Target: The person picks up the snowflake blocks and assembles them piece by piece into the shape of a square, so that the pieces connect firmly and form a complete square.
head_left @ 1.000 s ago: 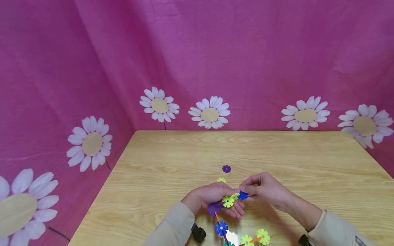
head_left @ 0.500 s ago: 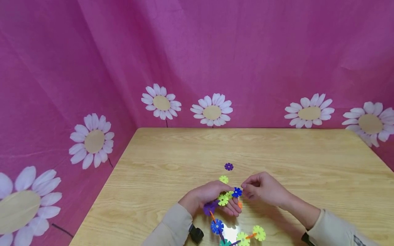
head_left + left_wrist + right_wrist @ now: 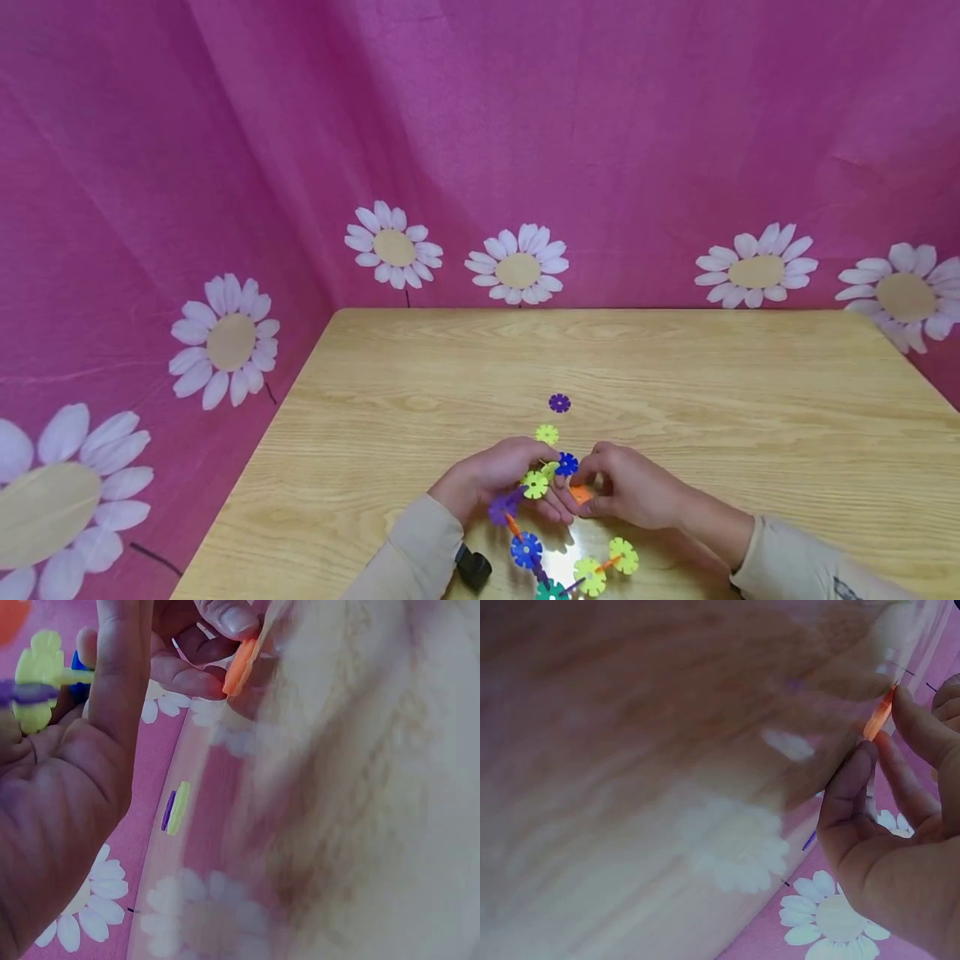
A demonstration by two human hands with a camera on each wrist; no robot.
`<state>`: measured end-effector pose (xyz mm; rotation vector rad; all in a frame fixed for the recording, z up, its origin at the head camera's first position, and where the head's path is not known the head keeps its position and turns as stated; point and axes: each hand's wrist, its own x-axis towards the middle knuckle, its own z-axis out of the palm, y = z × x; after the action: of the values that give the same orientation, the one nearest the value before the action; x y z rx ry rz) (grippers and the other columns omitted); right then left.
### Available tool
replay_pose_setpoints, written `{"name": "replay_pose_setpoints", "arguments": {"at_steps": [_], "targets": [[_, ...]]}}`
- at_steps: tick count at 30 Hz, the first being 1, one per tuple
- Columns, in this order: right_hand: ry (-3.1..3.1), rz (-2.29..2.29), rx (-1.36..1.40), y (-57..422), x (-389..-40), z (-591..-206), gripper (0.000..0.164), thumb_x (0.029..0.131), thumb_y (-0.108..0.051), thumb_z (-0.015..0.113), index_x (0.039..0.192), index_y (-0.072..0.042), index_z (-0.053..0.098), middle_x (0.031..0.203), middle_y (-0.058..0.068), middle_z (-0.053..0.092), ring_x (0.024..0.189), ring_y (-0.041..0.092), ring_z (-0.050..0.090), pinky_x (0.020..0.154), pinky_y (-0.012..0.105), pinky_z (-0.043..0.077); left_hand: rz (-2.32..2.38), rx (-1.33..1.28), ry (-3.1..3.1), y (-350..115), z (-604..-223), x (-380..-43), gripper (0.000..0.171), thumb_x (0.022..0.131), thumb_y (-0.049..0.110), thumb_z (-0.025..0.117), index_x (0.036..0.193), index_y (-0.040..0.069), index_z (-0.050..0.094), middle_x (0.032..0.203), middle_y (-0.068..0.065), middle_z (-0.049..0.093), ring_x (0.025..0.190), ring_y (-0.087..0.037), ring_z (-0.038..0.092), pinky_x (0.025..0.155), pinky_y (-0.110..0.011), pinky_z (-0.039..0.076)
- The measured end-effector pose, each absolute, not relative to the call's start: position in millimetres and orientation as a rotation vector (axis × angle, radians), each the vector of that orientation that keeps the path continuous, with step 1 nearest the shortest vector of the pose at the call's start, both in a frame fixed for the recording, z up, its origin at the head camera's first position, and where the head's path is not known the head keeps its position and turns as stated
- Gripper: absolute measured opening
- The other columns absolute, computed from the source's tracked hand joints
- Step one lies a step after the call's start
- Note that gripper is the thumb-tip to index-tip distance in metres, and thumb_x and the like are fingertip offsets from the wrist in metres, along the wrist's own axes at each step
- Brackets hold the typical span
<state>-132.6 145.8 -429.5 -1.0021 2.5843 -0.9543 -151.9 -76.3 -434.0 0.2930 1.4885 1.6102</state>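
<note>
A chain of interlocking flower-shaped plastic discs lies across my left hand (image 3: 498, 473), which holds it near its upper end. That end has a blue disc (image 3: 566, 464), a yellow disc (image 3: 535, 484) and a purple disc (image 3: 503, 508). Lower down, the chain runs through another blue disc (image 3: 527, 550) to a green disc (image 3: 552, 591) and further yellow ones. Just right of the left fingers, my right hand (image 3: 637, 487) pinches a loose orange disc (image 3: 581, 495) at the tabletop. Both wrist views show this orange disc (image 3: 240, 667) edge-on between thumb and fingers.
A loose yellow disc (image 3: 547, 434) and a purple disc (image 3: 559, 403) lie on the wooden table (image 3: 420, 375) beyond the hands. A pink curtain (image 3: 600, 125) with printed daisies hangs behind the table and at its left.
My right hand has let go of the chain's blue end disc, moved down and taken hold of the orange disc. The left hand has shifted slightly left with the chain.
</note>
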Motion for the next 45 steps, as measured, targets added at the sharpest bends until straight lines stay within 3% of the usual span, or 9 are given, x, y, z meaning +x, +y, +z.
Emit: {"name": "replay_pose_setpoints", "arguments": {"at_steps": [9, 19, 26, 33, 45], "targets": [[2.543, -1.067, -0.844, 147.3, -130.8, -428.3, 0.020, 0.080, -0.010, 0.082, 0.091, -0.013, 0.066, 0.079, -0.006, 0.062, 0.071, 0.003, 0.054, 0.063, 0.020, 0.049, 1.617, 0.265, 1.500, -72.6, -437.8, -154.0, 0.038, 0.103, 0.028, 0.037, 0.087, 0.004, 0.060, 0.094, -0.026, 0.074, 0.074, -0.022, 0.074, 0.069, -0.029, 0.062], [2.650, -1.192, -0.736, 156.2, -121.0, -415.0, 0.005, 0.087, -0.010, 0.074, 0.088, -0.010, 0.069, 0.078, -0.007, 0.065, 0.071, 0.001, 0.058, 0.065, 0.020, 0.054, 1.612, 0.288, 1.531, -68.6, -432.2, -154.1, 0.042, 0.107, 0.030, 0.036, 0.080, 0.006, 0.057, 0.104, -0.034, 0.070, 0.074, -0.020, 0.074, 0.068, -0.028, 0.062], [2.720, -1.243, -0.662, 157.6, -112.6, -406.1, 0.004, 0.088, -0.012, 0.074, 0.086, -0.012, 0.070, 0.075, -0.008, 0.067, 0.064, 0.001, 0.058, 0.059, 0.021, 0.053, 1.616, 0.320, 1.562, -66.7, -431.9, -156.5, 0.043, 0.108, 0.028, 0.032, 0.081, 0.006, 0.057, 0.108, -0.038, 0.067, 0.079, -0.024, 0.076, 0.068, -0.028, 0.062], [2.726, -1.342, -0.625, 155.2, -103.2, -402.3, 0.004, 0.087, -0.010, 0.074, 0.086, -0.010, 0.071, 0.077, -0.004, 0.071, 0.066, 0.003, 0.065, 0.061, 0.020, 0.057, 1.625, 0.287, 1.542, -64.1, -431.6, -154.7, 0.042, 0.108, 0.029, 0.033, 0.079, 0.008, 0.055, 0.108, -0.037, 0.067, 0.075, -0.020, 0.074, 0.069, -0.028, 0.062], [2.857, -1.299, -0.676, 147.9, -93.8, -402.1, 0.011, 0.083, -0.004, 0.076, 0.081, -0.013, 0.070, 0.076, -0.006, 0.073, 0.066, -0.002, 0.066, 0.060, 0.015, 0.055, 1.567, 0.339, 1.577, -58.5, -426.3, -151.3, 0.048, 0.108, 0.031, 0.035, 0.093, -0.004, 0.065, 0.099, -0.031, 0.072, 0.069, -0.017, 0.073, 0.066, -0.025, 0.060]]}}
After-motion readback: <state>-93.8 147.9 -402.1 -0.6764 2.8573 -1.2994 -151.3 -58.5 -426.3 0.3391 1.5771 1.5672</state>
